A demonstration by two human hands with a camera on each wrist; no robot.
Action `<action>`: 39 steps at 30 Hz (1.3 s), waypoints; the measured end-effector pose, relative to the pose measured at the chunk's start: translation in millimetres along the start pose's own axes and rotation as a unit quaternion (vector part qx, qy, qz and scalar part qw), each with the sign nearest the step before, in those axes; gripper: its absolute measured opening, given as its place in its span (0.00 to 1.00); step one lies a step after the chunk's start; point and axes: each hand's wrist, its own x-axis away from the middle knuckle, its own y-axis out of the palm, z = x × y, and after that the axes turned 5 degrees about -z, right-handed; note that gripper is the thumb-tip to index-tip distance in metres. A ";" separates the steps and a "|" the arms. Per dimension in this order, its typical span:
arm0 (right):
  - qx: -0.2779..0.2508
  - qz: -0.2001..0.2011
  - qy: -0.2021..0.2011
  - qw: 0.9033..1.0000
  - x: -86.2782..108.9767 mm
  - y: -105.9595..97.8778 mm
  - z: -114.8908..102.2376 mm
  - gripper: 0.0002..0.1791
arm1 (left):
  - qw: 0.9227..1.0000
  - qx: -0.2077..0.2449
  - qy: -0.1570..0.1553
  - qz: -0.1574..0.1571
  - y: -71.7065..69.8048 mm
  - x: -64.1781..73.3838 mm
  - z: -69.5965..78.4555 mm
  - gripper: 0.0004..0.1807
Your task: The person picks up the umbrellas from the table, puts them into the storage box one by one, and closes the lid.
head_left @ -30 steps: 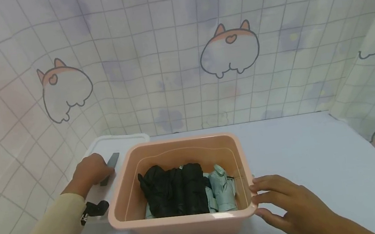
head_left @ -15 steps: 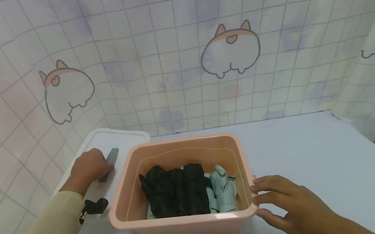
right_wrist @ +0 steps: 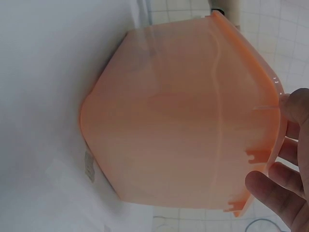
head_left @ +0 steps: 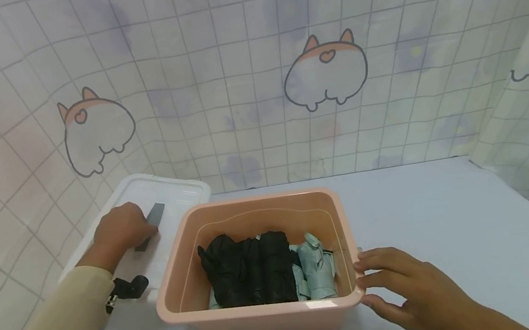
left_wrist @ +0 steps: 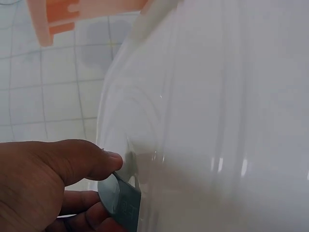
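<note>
My left hand (head_left: 121, 229) pinches the grey latch (head_left: 155, 214) on the white lid (head_left: 169, 193) between thumb and fingers. That lid lies left of the peach plastic bin (head_left: 263, 319), with its far corner raised. In the left wrist view the latch (left_wrist: 120, 200) sits at the lid's edge, thumb on one side and fingers curled at the other. My right hand (head_left: 413, 284) rests its fingertips on the bin's right rim, fingers spread and loosely bent. Inside the bin lie black rolled fabric bundles (head_left: 253, 271) and pale green rolled bundles (head_left: 318, 268) with straps.
The bin stands on a white tabletop (head_left: 424, 211). A checked curtain (head_left: 244, 79) with dog drawings hangs behind and along both sides. A black band with a metal clasp (head_left: 131, 287) hangs by the left sleeve.
My left hand has moved slightly up and away with the lid, whose far edge stands higher now. The right hand has stayed at the bin's rim.
</note>
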 end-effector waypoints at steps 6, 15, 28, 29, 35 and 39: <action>-0.003 0.000 0.002 1.000 0.2 -0.1 0.1 0.17 | 1.000 -0.005 -0.002 0.003 -8.7 2.2 1.2 0.15; -0.005 0.008 -0.009 1.000 -1.0 -0.3 0.0 0.16 | 1.000 -0.002 0.004 0.014 -22.8 10.0 4.6 0.15; -0.008 0.009 -0.004 1.000 -0.2 0.1 0.0 0.16 | 1.000 -0.009 0.003 0.019 -42.3 16.8 9.5 0.15; -0.007 0.008 -0.003 1.000 -0.2 0.0 0.0 0.16 | 1.000 -0.012 0.005 0.021 -43.6 16.9 9.6 0.16; -0.008 0.006 -0.003 1.000 -0.4 0.0 0.0 0.16 | 0.999 -0.021 0.007 0.030 -50.0 18.1 9.9 0.16; -0.009 0.008 -0.006 1.000 -0.4 0.4 0.0 0.16 | 0.999 -0.025 0.003 0.032 -54.5 19.5 9.2 0.15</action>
